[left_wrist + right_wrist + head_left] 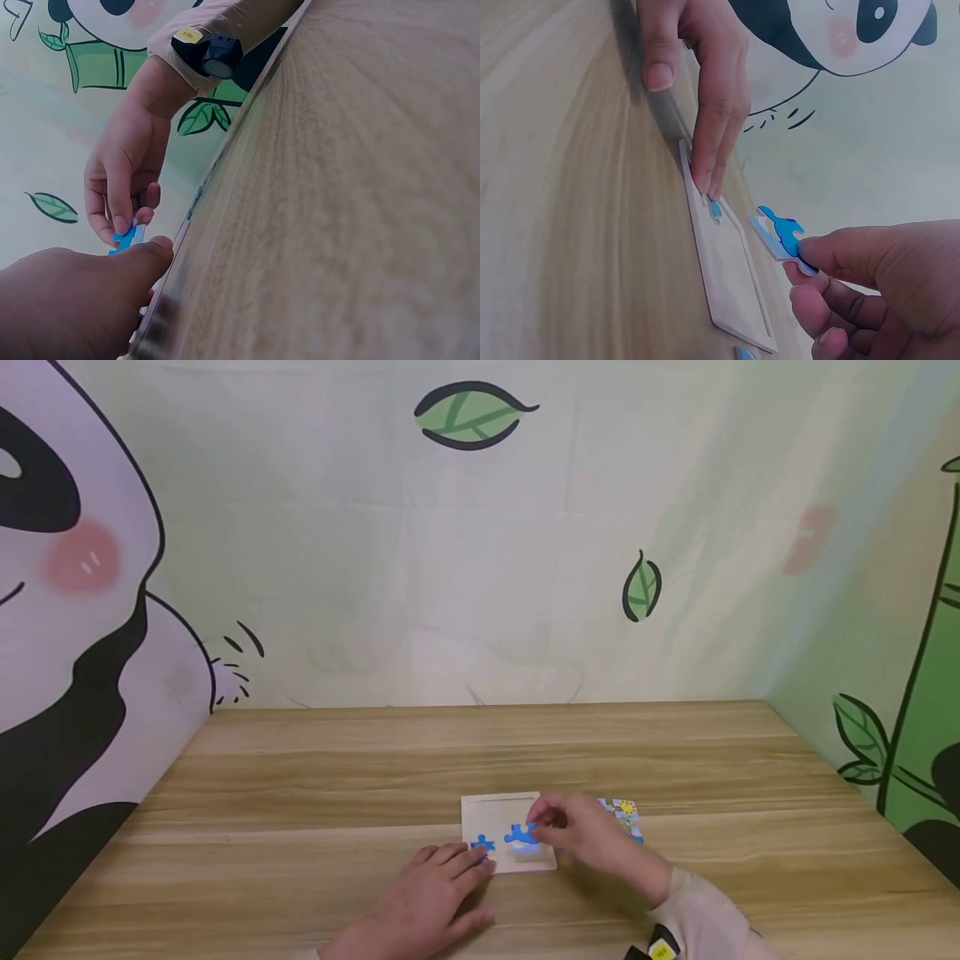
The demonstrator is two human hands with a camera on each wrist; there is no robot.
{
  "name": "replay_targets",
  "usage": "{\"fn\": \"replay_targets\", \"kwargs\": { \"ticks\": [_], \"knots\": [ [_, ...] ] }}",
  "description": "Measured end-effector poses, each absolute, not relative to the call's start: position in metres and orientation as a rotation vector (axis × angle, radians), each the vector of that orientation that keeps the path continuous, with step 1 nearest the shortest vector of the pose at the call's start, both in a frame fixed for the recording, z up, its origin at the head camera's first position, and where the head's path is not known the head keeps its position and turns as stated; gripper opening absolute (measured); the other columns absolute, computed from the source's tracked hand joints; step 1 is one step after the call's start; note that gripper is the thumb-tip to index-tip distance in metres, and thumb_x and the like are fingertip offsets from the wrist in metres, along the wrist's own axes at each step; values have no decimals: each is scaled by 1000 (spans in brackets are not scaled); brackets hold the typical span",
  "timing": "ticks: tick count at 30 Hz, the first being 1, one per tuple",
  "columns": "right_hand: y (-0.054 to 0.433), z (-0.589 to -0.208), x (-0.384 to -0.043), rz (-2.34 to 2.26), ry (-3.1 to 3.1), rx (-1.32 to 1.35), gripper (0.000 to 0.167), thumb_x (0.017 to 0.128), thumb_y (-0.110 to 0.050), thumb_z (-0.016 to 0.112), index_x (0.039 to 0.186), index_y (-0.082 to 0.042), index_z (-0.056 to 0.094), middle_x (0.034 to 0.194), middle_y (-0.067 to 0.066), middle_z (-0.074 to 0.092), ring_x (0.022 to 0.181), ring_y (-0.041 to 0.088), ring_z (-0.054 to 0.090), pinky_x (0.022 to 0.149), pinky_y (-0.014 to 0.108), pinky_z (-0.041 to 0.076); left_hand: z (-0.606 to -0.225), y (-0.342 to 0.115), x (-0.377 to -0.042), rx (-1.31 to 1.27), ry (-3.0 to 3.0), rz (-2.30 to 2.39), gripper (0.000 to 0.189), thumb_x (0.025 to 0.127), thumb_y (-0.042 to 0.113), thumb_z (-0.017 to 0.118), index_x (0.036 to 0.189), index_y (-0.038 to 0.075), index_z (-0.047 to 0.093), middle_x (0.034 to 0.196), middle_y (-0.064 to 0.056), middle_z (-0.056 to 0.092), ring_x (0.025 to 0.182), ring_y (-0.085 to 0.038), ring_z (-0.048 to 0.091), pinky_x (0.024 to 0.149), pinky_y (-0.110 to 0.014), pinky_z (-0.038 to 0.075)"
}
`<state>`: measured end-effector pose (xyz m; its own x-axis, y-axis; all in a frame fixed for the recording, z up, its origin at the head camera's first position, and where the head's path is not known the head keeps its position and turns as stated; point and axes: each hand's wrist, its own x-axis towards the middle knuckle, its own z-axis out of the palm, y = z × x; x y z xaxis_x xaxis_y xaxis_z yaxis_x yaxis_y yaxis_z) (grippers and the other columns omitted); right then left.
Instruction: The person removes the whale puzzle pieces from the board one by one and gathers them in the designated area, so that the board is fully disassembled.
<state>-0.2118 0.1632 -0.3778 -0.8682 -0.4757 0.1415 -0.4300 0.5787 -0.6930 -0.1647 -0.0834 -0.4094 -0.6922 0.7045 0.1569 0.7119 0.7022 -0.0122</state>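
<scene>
A blue jigsaw puzzle piece is pinched between the thumb and fingers of my right hand, held above the pale puzzle frame. In the left part of that frame lies another blue puzzle piece. The fingertips of my left hand rest on this piece and the frame's near left edge, fingers mostly straight. The right wrist view shows those left fingers touching the piece from above. In the left wrist view, the left hand hides most of the frame.
More puzzle pieces with a yellow flower print lie on the wooden table to the right of the frame, partly hidden by the right hand. A printed cloth backdrop with a panda and leaves rises behind the table.
</scene>
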Motion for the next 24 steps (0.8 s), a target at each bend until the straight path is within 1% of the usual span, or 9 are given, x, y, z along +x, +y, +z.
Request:
{"fn": "replay_targets", "kwargs": {
  "ticks": [6, 14, 19, 24],
  "knots": [
    [172, -371, -211, -1158, 2730, -825, 4, 87, -9, 67, 91, -7, 66, 80, 0, 65, 70, 0, 51, 63, 17, 47, -409, -83, -164, -1148, -2780, -75, 57, 98, 58, 37, 136, 20, 55, 141, 0, 55, 128, -20, 51, 103, -44, 45],
    [184, -365, -210, -1112, 2720, -765, 7, 90, -14, 65, 93, -8, 66, 81, -2, 63, 70, 3, 51, 62, 18, 47, -410, -84, -164, -1147, -2793, -66, 57, 97, 58, 38, 137, 20, 54, 142, 0, 54, 129, -19, 50, 104, -43, 44],
    [193, -362, -209, -1150, 2667, -770, 9, 91, -14, 64, 94, -6, 65, 80, 0, 61, 68, 3, 51, 59, 18, 46, -409, -84, -165, -1151, -2809, -72, 57, 97, 58, 38, 138, 21, 53, 143, 1, 53, 130, -19, 50, 104, -44, 43],
    [200, -361, -207, -1197, 2632, -784, 9, 91, -12, 63, 94, -3, 64, 78, 1, 59, 66, 2, 49, 57, 18, 45, -410, -84, -165, -1150, -2777, -56, 55, 97, 56, 41, 137, 20, 54, 141, 1, 54, 129, -18, 50, 103, -42, 44]
  ]
}}
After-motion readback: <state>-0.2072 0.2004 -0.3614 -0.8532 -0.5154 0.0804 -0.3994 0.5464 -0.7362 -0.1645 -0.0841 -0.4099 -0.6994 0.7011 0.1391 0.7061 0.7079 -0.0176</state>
